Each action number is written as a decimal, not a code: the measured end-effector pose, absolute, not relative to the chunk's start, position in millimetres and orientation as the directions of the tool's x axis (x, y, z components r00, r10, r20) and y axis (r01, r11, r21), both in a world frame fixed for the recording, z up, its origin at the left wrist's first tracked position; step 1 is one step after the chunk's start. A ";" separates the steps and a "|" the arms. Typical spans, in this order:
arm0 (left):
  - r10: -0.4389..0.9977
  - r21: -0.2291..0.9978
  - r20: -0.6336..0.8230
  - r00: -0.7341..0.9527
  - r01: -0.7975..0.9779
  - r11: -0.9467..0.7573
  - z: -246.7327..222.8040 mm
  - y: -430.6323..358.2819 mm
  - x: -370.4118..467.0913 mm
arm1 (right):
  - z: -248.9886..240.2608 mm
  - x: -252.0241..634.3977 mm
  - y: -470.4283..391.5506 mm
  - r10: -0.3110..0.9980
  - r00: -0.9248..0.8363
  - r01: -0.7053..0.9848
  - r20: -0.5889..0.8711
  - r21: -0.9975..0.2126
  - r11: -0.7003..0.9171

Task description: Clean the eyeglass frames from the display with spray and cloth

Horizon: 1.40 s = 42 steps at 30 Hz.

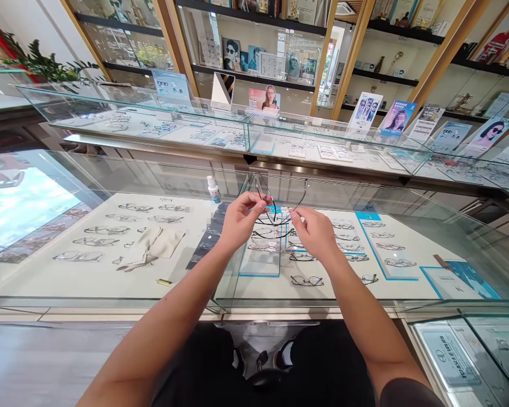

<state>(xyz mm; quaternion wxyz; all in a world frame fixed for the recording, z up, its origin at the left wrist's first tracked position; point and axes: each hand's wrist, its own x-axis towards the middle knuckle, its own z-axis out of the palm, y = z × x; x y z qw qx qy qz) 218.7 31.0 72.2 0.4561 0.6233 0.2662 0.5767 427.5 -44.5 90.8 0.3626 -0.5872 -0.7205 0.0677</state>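
Above the glass display counter, both hands hold one pair of thin dark-framed eyeglasses [275,219]. My left hand [242,217] pinches the glasses on their left side, thumb against fingertips. On the right side my right hand [314,229] grips them the same way. The temples point up and away from me, one of them rising at the right. Rows of other glasses lie beneath, inside the case, among them a round dark pair [306,281]. Part of the held frame blends with the glasses behind it.
On the glass top are a small white spray bottle [213,189], a beige cloth [165,243] and a small yellow-green item [164,282]. A second glass showcase [220,148] runs behind, with upright advertising cards [365,112] on it. Shelves line the wall.
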 end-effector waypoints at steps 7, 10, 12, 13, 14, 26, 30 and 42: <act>0.794 0.860 0.473 0.382 -0.003 -0.511 71.3 24.0 221.1 | 84.3 419.2 -41.5 0.822 -0.325 0.846 0.467 -0.246 0.474; 0.777 0.844 0.465 0.425 0.054 -0.534 79.9 20.9 216.6 | 85.7 424.3 -42.5 0.811 -0.335 0.797 0.480 -0.315 0.516; 0.740 0.818 0.438 0.510 0.115 -0.563 92.4 16.6 210.0 | 88.6 432.9 -42.4 0.814 -0.247 0.746 0.526 -0.433 0.507; 0.709 0.792 0.408 0.575 0.164 -0.588 99.9 13.5 206.0 | 90.2 438.4 -41.6 0.814 -0.172 0.714 0.555 -0.499 0.491; 0.671 0.752 0.361 0.648 0.223 -0.620 107.5 9.8 202.2 | 91.6 444.2 -40.3 0.811 -0.084 0.680 0.578 -0.562 0.471; 0.478 0.432 -0.046 0.877 0.449 -0.782 98.1 -12.1 205.8 | 81.6 454.3 -24.2 0.842 0.117 0.567 0.526 -0.732 0.378; 0.477 0.316 -0.078 0.876 0.475 -0.821 91.1 -5.2 209.4 | 80.1 452.7 -23.3 0.848 0.105 0.563 0.519 -0.734 0.379; 0.570 0.121 -0.170 0.804 0.591 -0.798 102.7 16.0 217.0 | 81.5 455.5 -23.5 0.839 0.113 0.559 0.532 -0.732 0.389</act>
